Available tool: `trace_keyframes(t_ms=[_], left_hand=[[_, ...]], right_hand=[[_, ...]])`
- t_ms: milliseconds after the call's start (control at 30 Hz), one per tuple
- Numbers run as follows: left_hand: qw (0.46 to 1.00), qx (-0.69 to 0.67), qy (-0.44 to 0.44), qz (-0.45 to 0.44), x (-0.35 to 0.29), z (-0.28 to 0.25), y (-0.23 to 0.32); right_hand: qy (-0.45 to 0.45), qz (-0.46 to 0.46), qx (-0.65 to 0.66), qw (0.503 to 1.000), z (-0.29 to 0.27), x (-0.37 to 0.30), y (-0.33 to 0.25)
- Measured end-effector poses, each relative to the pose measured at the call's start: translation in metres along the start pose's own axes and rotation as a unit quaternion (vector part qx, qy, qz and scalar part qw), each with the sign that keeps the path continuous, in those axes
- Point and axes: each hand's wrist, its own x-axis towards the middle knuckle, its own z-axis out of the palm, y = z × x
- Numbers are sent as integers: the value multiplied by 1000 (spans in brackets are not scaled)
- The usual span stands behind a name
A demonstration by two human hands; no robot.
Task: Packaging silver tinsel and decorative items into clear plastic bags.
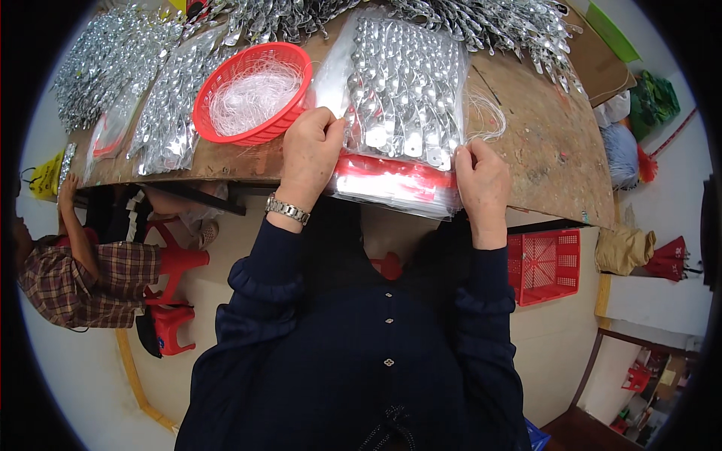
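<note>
A clear plastic bag [342, 68] lies at the table's front edge, with rows of shiny silver twisted strips [402, 90] inside or under its film. My left hand [312, 146] is closed, thumb against fingers, at the bag's near left side. Opposite it, my right hand [481, 177] pinches the near right corner. Between my hands, a stack of clear bags with a red band [395, 180] hangs slightly over the edge. Just beyond my left hand stands a round red plastic basket [203, 124], holding a tangle of thin whitish thread [256, 98].
Heaps of silver twisted strips [113, 60] cover the far and left table. Loose thread [487, 116] lies right of the bag. Below the table sits a red crate [545, 267]. At the left, another person in a checked shirt [90, 282] sits near red stools [173, 327].
</note>
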Motion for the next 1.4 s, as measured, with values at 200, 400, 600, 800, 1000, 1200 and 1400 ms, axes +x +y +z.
trace_keyframes(t_ms=[200,400,600,800,1000,1200,1400], left_hand=[[999,33,-18,-8,1,-3,4],[997,70,-30,5,2,-3,3],[991,123,-36,47,4,-2,4],[984,160,-60,38,6,0,5],[971,215,-26,97,1,2,3],[954,286,-83,32,1,-4,11],[942,323,-78,46,-2,-5,7]], right_hand=[[-8,1,-52,999,2,1,-4],[-12,-4,-84,996,4,2,-4],[-16,3,-111,994,3,2,-4],[-30,2,-114,993,2,5,-1],[0,-24,-92,995,5,1,3],[30,-37,-96,994,11,1,8],[43,-57,-112,991,12,-1,9]])
